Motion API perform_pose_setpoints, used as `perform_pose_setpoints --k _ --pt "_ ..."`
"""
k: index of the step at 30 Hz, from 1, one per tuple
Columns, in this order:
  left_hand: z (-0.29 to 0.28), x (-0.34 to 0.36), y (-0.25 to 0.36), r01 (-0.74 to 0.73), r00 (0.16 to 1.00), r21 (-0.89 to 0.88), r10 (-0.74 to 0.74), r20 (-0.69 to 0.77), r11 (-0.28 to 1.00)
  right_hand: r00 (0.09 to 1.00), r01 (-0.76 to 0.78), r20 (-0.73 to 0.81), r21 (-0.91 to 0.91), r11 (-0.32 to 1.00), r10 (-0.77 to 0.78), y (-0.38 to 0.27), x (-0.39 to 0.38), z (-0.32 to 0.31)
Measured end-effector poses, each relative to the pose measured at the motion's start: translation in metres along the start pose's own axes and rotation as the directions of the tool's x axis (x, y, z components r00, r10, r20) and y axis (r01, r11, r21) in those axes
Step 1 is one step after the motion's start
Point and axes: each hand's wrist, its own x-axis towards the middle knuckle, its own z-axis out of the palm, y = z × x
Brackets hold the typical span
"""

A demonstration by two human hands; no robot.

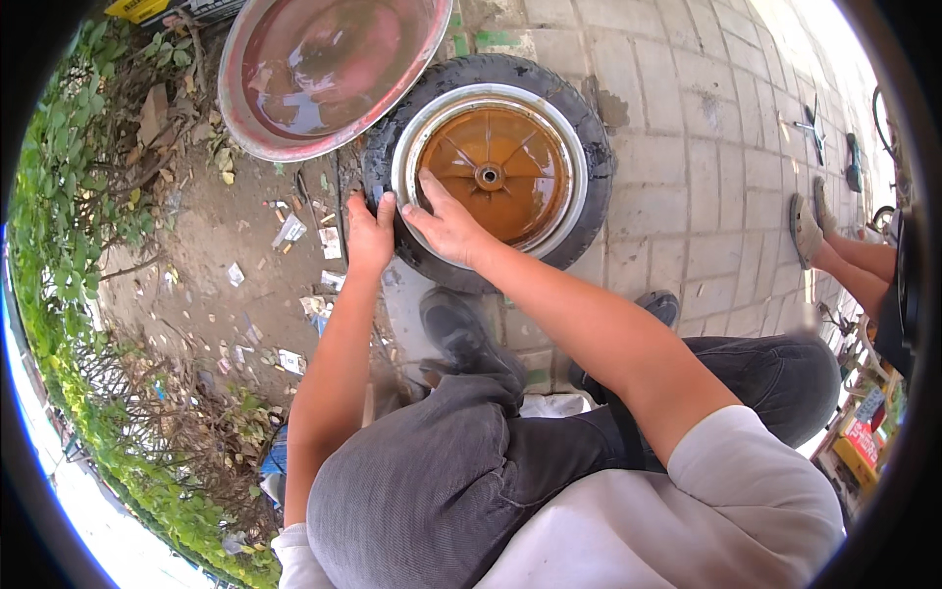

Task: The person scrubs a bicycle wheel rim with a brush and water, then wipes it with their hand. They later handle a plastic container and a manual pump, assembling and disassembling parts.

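Observation:
A wheel (491, 110) lies flat on the paving, its black tyre (589, 147) around a pale metal rim. Its dished centre (530, 187) is brown and glossy, with ribs running out from a small hub. At the tyre's left edge is my left hand (370, 236), thumb on top and a finger on the outer side, gripping the tyre. A small grey-blue piece shows by that thumb; what it is I cannot tell. My right hand (446, 224) rests over the rim's lower left, fingers stretched and apart, one reaching over the brown centre.
A large reddish basin (294, 147) of murky water stands at the upper left, close against the tyre. Litter and bare soil (196, 294) lie to the left, beside green bushes (69, 196). Another person's legs (849, 265) show at the right on the paving.

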Motion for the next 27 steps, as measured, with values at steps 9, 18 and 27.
perform_pose_setpoints --k 9,18,27 --pt "-0.01 -0.008 0.025 0.004 1.0 -0.152 0.0 0.024 0.988 0.634 -0.285 0.552 -0.484 0.828 0.541 -0.045 -0.024 -0.061" --pt "-0.025 0.0 0.028 0.008 0.986 -0.115 0.012 0.168 0.993 0.652 -0.098 0.565 -0.598 0.795 0.505 -0.031 -0.037 -0.066" --pt "-0.063 -0.003 0.092 -0.135 0.991 0.155 0.132 0.033 0.979 0.848 -0.043 0.443 -0.491 0.87 0.292 -0.024 -0.049 -0.053"
